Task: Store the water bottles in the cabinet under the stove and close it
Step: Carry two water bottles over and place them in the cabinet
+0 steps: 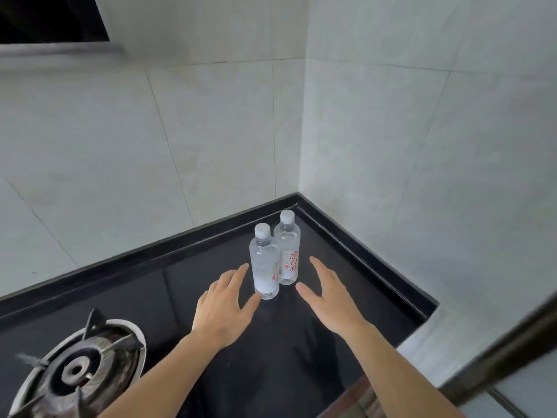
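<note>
Pale tiled walls (229, 140) meet in a corner above a glossy black countertop (187, 285), which fills the lower half of the view and is edged by a raised black lip along both walls. At near left sits a gas burner (75, 369), its dark ring and metal pot supports set in a pale round surround. A dark window opening (45, 16) shows at far left, high on the wall.

Two bare forearms reach in from the near edge toward the corner. The left hand (221, 309) is spread wide, palm down, fingers fanned apart; its thumb tip lies at the base of the nearer bottle, though whether it actually touches is hard to tell from this angle. The right hand (327, 294) is likewise open, fingers extended and thumb splayed toward the bottles, gripping nothing.

Between the two hands stand the water bottles, upright and touching side by side on the countertop, near the far corner. The nearer bottle (264, 267) is clear with a white cap; the farther bottle (287, 254), just right of it, carries red lettering on its label.
</note>
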